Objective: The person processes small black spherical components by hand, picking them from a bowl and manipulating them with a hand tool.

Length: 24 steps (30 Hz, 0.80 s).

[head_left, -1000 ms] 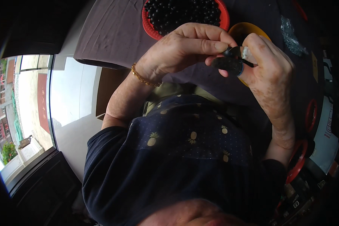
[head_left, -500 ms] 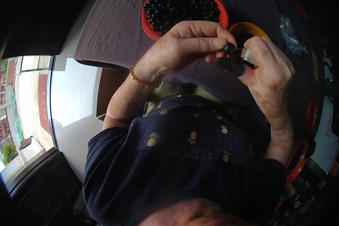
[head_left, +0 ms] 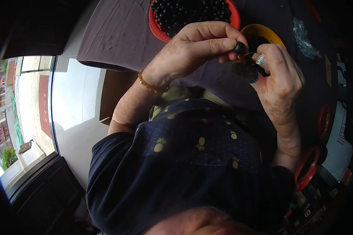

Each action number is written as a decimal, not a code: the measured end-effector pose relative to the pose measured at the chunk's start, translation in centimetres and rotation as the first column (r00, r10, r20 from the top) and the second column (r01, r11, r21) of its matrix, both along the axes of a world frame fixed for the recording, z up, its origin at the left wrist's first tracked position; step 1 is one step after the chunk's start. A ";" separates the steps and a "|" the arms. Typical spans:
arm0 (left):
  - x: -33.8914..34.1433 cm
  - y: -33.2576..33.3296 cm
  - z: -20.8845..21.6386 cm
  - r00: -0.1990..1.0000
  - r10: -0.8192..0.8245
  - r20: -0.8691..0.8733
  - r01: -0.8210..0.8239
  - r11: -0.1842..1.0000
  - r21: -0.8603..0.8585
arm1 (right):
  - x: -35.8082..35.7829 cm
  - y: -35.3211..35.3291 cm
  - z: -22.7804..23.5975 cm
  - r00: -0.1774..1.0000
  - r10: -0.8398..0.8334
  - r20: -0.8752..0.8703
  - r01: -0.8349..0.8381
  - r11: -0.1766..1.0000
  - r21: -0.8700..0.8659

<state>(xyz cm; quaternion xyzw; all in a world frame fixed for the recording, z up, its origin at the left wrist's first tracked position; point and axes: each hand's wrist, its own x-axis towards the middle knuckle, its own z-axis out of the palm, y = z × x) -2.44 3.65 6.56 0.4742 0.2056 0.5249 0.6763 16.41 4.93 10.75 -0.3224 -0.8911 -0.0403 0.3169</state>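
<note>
Between thumb and fingertips my left hand [head_left: 202,45] pinches a small round black ball [head_left: 239,48]. My right hand [head_left: 282,76] is closed just to the right of it, around a small tool with a thin curved edge [head_left: 250,55]. Most of that tool is hidden by the fingers. A white wrap [head_left: 261,60] covers part of my right forefinger. At my right thumb there is a dark, speckled patch [head_left: 243,71] with a bluish edge; I cannot tell whether it is a thumb cover. The ball and the curved edge are slightly apart.
A red basket [head_left: 155,28] full of black balls stands at the far side of the dark-clothed table [head_left: 117,35]. Behind my right hand is a yellow bowl [head_left: 277,38] with dark bits inside. A crumpled clear plastic bag [head_left: 305,41] lies farther right.
My right hand has drawn slightly down and away from the ball, which now shows more fully. My left hand keeps its pinch, almost unmoved.
</note>
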 end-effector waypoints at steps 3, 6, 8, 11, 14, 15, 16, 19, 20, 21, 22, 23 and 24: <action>0.4 -0.1 0.0 0.998 0.037 -0.042 -0.038 0.999 -0.017 | -0.4 0.7 0.0 0.995 0.084 -0.045 -0.080 0.993 0.082; 0.4 -0.1 -0.2 0.998 0.019 -0.054 -0.019 1.000 -0.003 | -0.4 1.2 0.1 0.996 0.087 0.015 -0.088 0.992 0.091; 0.4 0.0 -0.4 0.998 0.021 -0.051 -0.021 1.000 0.010 | -0.6 1.0 0.3 0.996 0.083 0.014 -0.083 0.996 0.037; 0.4 0.1 -0.4 0.999 0.003 -0.049 -0.003 1.000 0.010 | -0.6 0.8 0.9 0.996 0.083 0.039 -0.082 0.997 -0.010; 0.4 0.1 -0.3 0.999 -0.021 -0.039 0.020 1.000 -0.014 | -0.5 0.8 1.0 0.994 0.091 0.068 -0.090 0.996 -0.009; 0.4 0.0 -0.3 0.999 -0.027 -0.026 0.027 0.999 -0.025 | -0.4 0.7 1.0 0.993 0.092 0.074 -0.091 0.996 -0.013; 0.4 0.0 -0.2 0.999 -0.030 -0.026 0.029 0.999 -0.025 | -0.4 0.7 1.0 0.993 0.090 0.074 -0.089 0.996 -0.014; 0.3 -0.1 0.0 0.998 -0.051 -0.033 0.050 0.998 -0.046 | -0.5 0.7 1.1 0.992 0.076 0.096 -0.078 0.997 0.023; 0.3 -0.1 -0.1 0.998 -0.060 -0.002 0.060 0.997 -0.040 | -0.5 0.7 1.0 0.994 0.080 0.071 -0.082 0.996 0.034; 0.3 -0.1 -0.1 0.997 -0.067 0.030 0.068 0.997 -0.034 | -0.5 0.7 1.0 0.995 0.084 0.047 -0.087 0.995 0.046; 0.3 -0.1 -0.1 0.997 -0.068 0.030 0.069 0.997 -0.034 | -0.5 0.6 1.0 0.995 0.084 0.047 -0.086 0.995 0.046; 0.2 -0.1 -0.1 0.997 -0.074 0.021 0.075 0.997 -0.036 | -0.5 0.6 1.2 0.994 0.092 0.052 -0.094 0.995 0.040; 0.3 0.0 -0.1 0.996 -0.083 0.012 0.084 0.996 -0.037 | -0.4 0.6 1.3 0.994 0.097 0.057 -0.099 0.994 0.035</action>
